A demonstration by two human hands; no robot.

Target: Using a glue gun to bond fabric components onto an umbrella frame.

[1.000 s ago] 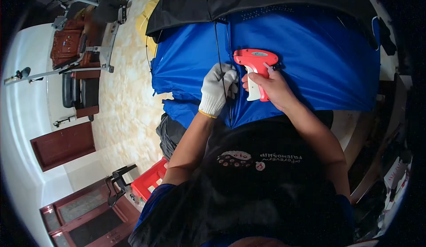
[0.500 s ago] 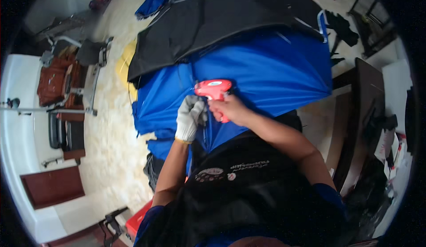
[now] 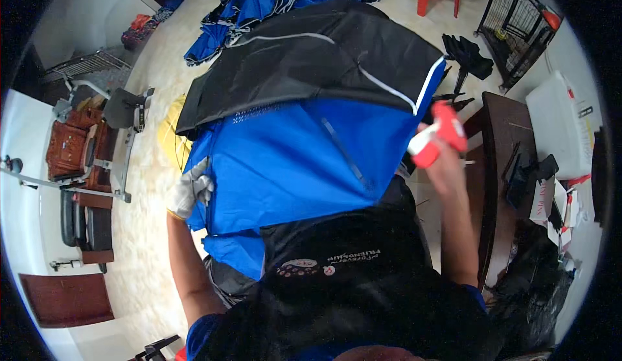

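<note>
A large umbrella canopy, blue [image 3: 278, 173] with a black panel [image 3: 278, 69] trimmed in pale piping, spreads before me. At its left edge, my left hand [image 3: 190, 192], in a white knit glove, has its fingers closed on the blue fabric along a dark rib. My bare right hand [image 3: 447, 163] is off to the right of the canopy, wrapped round a red-and-white pistol-shaped tool that looks like a glue gun [image 3: 448, 128]. Motion blurs the tool, and its tip cannot be made out.
Several blue umbrellas [image 3: 278, 1] lie on the floor beyond. A dark wooden table [image 3: 502, 128] stands to the right, near a folded black umbrella [image 3: 468, 56] and a wire cage [image 3: 518, 27]. Exercise equipment [image 3: 126, 111] is on the left; a yellow bundle [image 3: 173, 134] sits beside the canopy.
My right hand has carried the red tool away from the canopy's middle to the right. The gloved left hand has moved left to the edge, and the blue fabric has turned and spread.
</note>
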